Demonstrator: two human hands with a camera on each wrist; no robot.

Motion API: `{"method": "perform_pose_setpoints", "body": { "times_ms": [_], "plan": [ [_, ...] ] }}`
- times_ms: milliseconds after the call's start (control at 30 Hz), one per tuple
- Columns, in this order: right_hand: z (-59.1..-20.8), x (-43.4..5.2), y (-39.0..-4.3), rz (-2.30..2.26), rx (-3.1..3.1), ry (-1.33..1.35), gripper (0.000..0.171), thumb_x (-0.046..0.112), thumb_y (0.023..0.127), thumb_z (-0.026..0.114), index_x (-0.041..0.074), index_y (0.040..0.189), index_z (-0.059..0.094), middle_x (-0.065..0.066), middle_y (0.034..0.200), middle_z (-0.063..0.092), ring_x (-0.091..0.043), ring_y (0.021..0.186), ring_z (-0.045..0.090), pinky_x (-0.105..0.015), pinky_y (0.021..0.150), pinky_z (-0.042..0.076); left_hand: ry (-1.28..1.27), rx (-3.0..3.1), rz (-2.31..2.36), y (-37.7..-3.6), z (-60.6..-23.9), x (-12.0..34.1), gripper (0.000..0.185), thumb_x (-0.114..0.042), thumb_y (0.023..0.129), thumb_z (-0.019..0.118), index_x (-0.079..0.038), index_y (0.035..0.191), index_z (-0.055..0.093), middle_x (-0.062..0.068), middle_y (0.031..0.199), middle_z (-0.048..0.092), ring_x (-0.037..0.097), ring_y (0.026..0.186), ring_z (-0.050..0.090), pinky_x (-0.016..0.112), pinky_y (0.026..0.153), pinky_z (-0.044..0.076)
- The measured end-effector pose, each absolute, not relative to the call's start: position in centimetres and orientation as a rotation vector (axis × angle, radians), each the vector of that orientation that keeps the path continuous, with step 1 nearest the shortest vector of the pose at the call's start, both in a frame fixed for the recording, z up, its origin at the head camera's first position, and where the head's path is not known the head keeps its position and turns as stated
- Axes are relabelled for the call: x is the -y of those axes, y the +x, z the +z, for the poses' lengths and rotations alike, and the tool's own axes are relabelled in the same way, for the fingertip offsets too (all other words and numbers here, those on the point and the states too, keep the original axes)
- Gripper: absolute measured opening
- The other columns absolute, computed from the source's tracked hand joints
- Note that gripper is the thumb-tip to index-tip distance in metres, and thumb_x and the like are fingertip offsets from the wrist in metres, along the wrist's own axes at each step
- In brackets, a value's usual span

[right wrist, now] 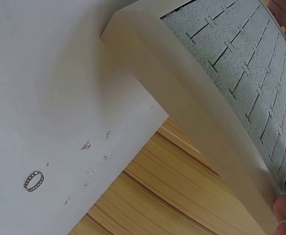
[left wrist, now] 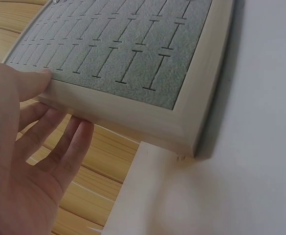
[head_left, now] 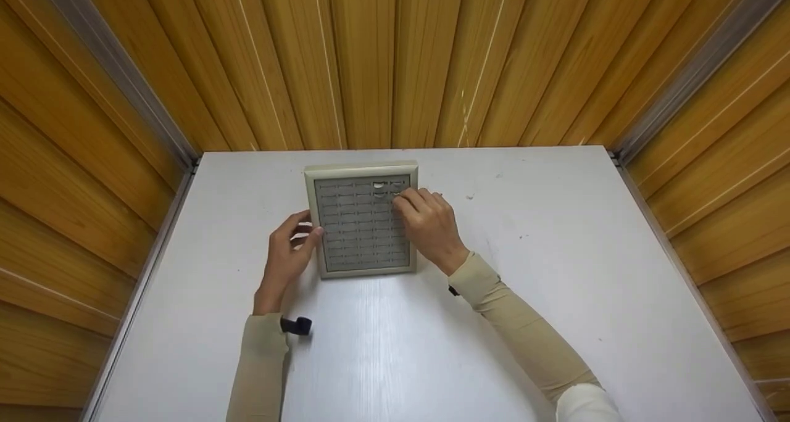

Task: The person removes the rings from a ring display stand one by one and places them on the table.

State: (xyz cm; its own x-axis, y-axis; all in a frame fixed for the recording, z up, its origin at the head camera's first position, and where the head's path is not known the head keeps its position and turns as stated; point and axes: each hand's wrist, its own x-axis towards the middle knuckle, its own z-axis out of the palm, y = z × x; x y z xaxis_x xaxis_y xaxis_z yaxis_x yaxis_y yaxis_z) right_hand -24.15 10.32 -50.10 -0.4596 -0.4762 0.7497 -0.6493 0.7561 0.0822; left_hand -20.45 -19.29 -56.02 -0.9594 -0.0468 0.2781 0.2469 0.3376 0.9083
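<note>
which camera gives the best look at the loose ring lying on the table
The right wrist view: the loose ring lies alone on the white table, its stone-set band clear. The head view shows only a faint speck right of the ring tray that may be it. The left wrist view misses it.

hands: 2 [head_left: 287, 255] [head_left: 429, 224] | ring tray: 1 [head_left: 361, 170] | loose ring on table: 1 [right wrist: 33, 180]
</note>
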Motion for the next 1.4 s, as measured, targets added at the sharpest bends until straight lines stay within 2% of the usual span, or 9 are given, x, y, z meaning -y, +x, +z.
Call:
{"method": "perform_pose_setpoints", "body": {
  "times_ms": [233, 567, 767, 1167, 1400],
  "plan": [
    [-49.98, -10.42, -24.06, 0.346, 2.145, 0.866, 0.009, 0.002, 0.104, 0.067, 0.004, 0.103, 0.076, -0.007, 0.099, 0.073, -0.024, 0.083, 0.072, -0.036, 0.062, 0.06, -0.176, 2.355, -1.658, -20.46, -56.01, 19.46, 0.04, -0.018, 0.104, 0.073, -0.013, 0.143, 0.065, 0.008, 0.131, 0.069, 0.023, 0.113, 0.07, 0.042, 0.099, 0.063],
    [-50.13, -10.66, -23.92, 0.472, 2.144, 0.876, 0.008, 0.005, 0.104, 0.069, 0.004, 0.101, 0.077, -0.006, 0.098, 0.073, -0.023, 0.083, 0.071, -0.035, 0.063, 0.061, -0.189, 2.344, -1.666, -20.41, -55.98, 19.5, 0.041, -0.017, 0.104, 0.073, -0.011, 0.143, 0.065, 0.01, 0.131, 0.07, 0.026, 0.113, 0.071, 0.043, 0.098, 0.063],
    [-50.35, -10.74, -23.81, 0.521, 2.141, 0.876, 0.003, 0.001, 0.099, 0.075, 0.003, 0.1, 0.076, -0.006, 0.099, 0.073, -0.022, 0.086, 0.073, -0.035, 0.072, 0.064, -0.236, 2.326, -1.646, -20.46, -56.18, 19.59, 0.039, -0.02, 0.104, 0.073, -0.012, 0.142, 0.066, 0.008, 0.128, 0.071, 0.023, 0.11, 0.072, 0.04, 0.094, 0.064],
    [-50.46, -11.06, -23.73, 0.619, 2.143, 0.906, 0.01, 0.007, 0.106, 0.066, 0.001, 0.104, 0.073, -0.008, 0.1, 0.071, -0.021, 0.092, 0.072, -0.032, 0.081, 0.065, -0.223, 2.334, -1.651, -20.39, -56.17, 19.5, 0.04, -0.022, 0.104, 0.073, -0.012, 0.141, 0.066, 0.009, 0.129, 0.071, 0.024, 0.111, 0.072, 0.042, 0.096, 0.064],
    [-50.33, -11.33, -23.84, 0.646, 2.139, 0.907, 0.006, 0.003, 0.105, 0.067, 0.001, 0.104, 0.073, -0.009, 0.101, 0.071, -0.022, 0.094, 0.073, -0.032, 0.084, 0.066, -0.21, 2.332, -1.662, -20.53, -56.13, 19.5, 0.039, -0.02, 0.104, 0.074, -0.012, 0.141, 0.067, 0.01, 0.129, 0.071, 0.025, 0.111, 0.072, 0.041, 0.095, 0.064]
  ]
}}
